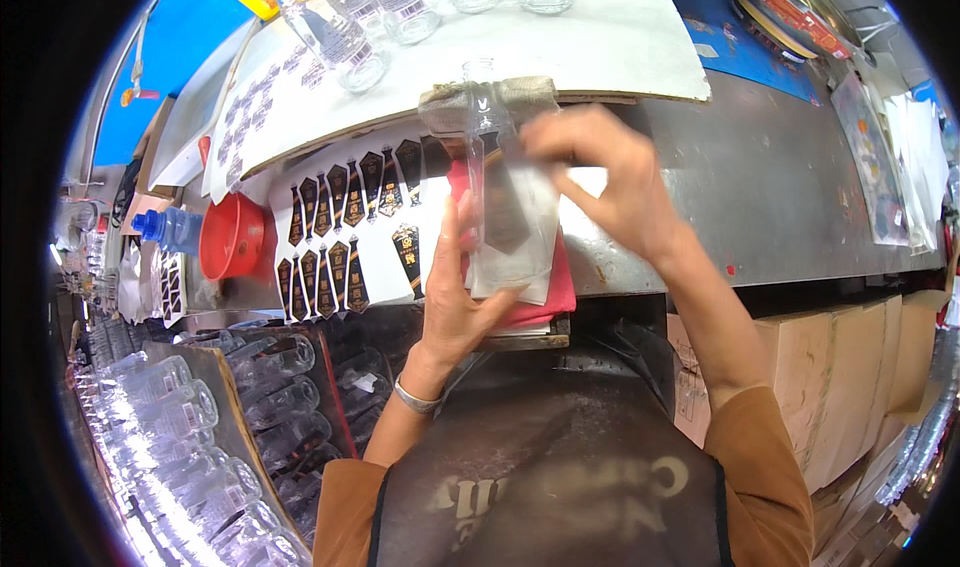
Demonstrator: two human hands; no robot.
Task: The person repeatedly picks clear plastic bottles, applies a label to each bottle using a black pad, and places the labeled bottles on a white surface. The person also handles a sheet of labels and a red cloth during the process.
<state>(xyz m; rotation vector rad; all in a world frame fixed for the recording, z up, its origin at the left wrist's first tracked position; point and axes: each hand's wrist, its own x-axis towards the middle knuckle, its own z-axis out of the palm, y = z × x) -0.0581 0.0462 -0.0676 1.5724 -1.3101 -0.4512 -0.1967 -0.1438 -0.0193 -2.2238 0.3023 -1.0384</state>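
A clear glass bottle lies on its back in front of me, its neck pointing away and resting against a rolled beige cloth. On the bottle is a dark, pointed label. My left hand grips the bottle low on its left side, the thumb near the base. Close to the bottle's right shoulder is my right hand, bent at the fingers and smeared by motion, so its hold cannot be made out. Under the bottle lie white paper and a red cloth. Left of it, a white sheet carries several similar black labels.
Several clear bottles stand on the raised white board at the back. A red bowl and a blue-capped bottle sit at left. Crates of bottles stand below left, cardboard boxes below right.
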